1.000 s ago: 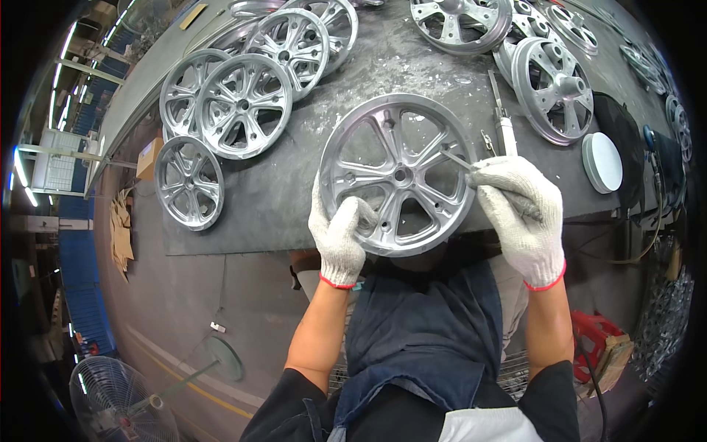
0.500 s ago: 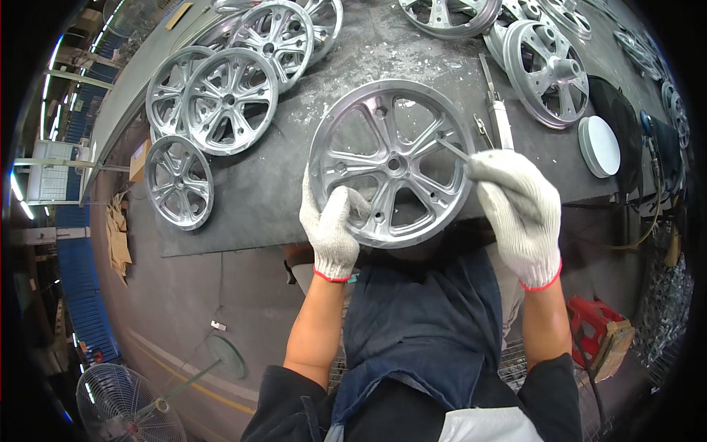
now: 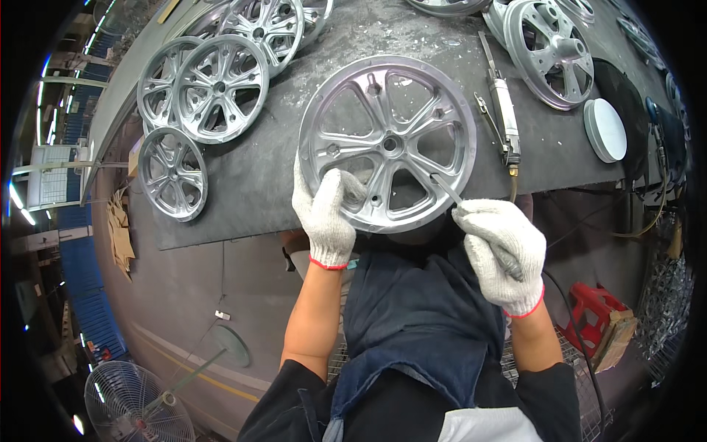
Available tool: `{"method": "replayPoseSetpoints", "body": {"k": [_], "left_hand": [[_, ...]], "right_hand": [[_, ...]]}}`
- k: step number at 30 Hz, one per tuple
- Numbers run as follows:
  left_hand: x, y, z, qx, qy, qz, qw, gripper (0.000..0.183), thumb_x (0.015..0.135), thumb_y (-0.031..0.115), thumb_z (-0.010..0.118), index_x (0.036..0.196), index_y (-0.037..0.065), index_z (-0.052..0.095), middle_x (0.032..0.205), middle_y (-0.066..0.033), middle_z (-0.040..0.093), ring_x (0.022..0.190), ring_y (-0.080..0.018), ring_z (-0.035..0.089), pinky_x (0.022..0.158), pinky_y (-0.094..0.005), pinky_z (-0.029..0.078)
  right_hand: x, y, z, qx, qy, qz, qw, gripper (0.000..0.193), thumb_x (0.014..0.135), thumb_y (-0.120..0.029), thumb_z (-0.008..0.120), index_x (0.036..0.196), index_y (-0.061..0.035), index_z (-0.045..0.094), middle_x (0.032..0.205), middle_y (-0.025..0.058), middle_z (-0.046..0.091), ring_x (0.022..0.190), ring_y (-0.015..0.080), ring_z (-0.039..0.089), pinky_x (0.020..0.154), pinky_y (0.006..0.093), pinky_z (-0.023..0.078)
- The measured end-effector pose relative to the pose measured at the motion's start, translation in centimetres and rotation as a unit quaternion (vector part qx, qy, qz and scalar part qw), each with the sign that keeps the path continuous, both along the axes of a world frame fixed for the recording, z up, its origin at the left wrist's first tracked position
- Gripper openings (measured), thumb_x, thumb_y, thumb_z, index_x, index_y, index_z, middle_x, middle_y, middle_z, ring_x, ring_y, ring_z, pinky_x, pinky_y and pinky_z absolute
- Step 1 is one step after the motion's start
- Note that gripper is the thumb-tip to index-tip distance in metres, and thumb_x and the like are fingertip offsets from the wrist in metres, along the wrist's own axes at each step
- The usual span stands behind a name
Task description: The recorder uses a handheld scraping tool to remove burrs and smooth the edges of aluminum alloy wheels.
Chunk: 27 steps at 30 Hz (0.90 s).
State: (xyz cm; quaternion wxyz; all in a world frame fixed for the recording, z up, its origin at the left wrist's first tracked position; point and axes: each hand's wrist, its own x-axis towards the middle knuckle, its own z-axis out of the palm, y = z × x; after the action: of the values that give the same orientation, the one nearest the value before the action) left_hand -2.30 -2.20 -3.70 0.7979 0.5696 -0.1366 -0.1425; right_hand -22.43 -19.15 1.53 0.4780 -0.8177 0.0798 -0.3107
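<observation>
A silver spoked wheel (image 3: 392, 118) is tilted up towards me at the near edge of the workbench. My left hand (image 3: 328, 221), in a white knit glove with a red cuff, grips its lower left rim, the thumb over the front face. In a matching glove, my right hand (image 3: 502, 254) is closed around a slim grey metal rod-like tool (image 3: 447, 189). The tool's tip meets the wheel at its lower right spoke, near a small hole there. Most of the tool's handle end is hidden in the fist.
More silver wheels (image 3: 221, 87) lean together at the back left, and others (image 3: 554, 51) at the right. An air-powered hand tool (image 3: 505, 110) with a hose lies right of my wheel, near a round white disc (image 3: 605, 130). Metal flakes litter the dark bench (image 3: 250, 195). A fan (image 3: 136, 405) stands lower left.
My right hand has come down and slightly left, carrying the tool's tip from the upper right spoke to the lower right one. My left hand keeps its hold on the rim.
</observation>
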Motion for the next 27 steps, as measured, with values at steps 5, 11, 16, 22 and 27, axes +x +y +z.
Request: {"method": "replayPoseSetpoints", "body": {"k": [5, 11, 16, 22, 27], "left_hand": [[-0.1, -0.3, 0.3, 0.007, -0.009, 0.003, 1.0, 0.066, 0.1, 0.002, 0.053, 0.161, -0.011, 0.03, 0.079, -0.0146, 0.069, 0.066, -0.0187, 0.066, 0.069, -0.0328, 0.056], [-0.7, -0.4, 0.2, -0.008, -0.002, 0.009, 1.0, 0.067, 0.107, 0.009, 0.05, 0.165, -0.009, 0.023, 0.075, -0.014, 0.069, 0.065, -0.0179, 0.066, 0.065, -0.0309, 0.055], [-0.5, -0.5, -0.3, -0.038, -0.01, -0.007, 0.999, 0.062, 0.109, 0.01, 0.044, 0.165, -0.009, 0.026, 0.114, -0.0209, 0.071, 0.073, -0.0174, 0.07, 0.072, -0.0308, 0.059], [-0.7, 0.0, 0.2, -0.026, 0.001, -0.009, 1.0, 0.061, 0.108, 0.007, 0.043, 0.165, -0.007, 0.028, 0.132, -0.0221, 0.066, 0.081, -0.0165, 0.071, 0.079, -0.0309, 0.059], [-0.4, -0.2, -1.2, 0.009, -0.037, 0.029, 0.999, 0.058, 0.108, 0.01, 0.046, 0.162, -0.005, 0.035, 0.126, -0.0161, 0.068, 0.088, -0.0189, 0.073, 0.078, -0.0335, 0.062]], "right_hand": [[0.3, -0.8, 0.6, 0.05, 0.035, -0.015, 0.998, 0.024, 0.084, 0.007, 0.076, 0.108, 0.0021, 0.078, 0.106, 0.0176, 0.078, 0.1, 0.032, 0.077, 0.089, 0.0371, 0.06], [0.2, 0.2, 1.3, 0.035, 0.006, -0.028, 0.999, 0.027, 0.084, 0.011, 0.072, 0.109, 0.0024, 0.078, 0.108, 0.0197, 0.078, 0.101, 0.0324, 0.077, 0.091, 0.0387, 0.06], [1.7, 2.3, 1.2, 0.057, -0.011, 0.099, 0.993, 0.034, 0.081, 0.012, 0.074, 0.113, 0.003, 0.075, 0.113, 0.021, 0.078, 0.103, 0.0322, 0.077, 0.092, 0.0389, 0.061], [2.3, 3.1, 1.1, -0.003, 0.021, 0.097, 0.995, 0.023, 0.089, 0.008, 0.068, 0.11, 0.0038, 0.074, 0.111, 0.0222, 0.078, 0.102, 0.0326, 0.077, 0.093, 0.0392, 0.061], [2.7, 3.7, 1.4, -0.026, 0.02, 0.117, 0.993, 0.025, 0.085, 0.01, 0.07, 0.109, 0.0028, 0.075, 0.11, 0.0234, 0.078, 0.1, 0.0322, 0.078, 0.091, 0.039, 0.062]]}}
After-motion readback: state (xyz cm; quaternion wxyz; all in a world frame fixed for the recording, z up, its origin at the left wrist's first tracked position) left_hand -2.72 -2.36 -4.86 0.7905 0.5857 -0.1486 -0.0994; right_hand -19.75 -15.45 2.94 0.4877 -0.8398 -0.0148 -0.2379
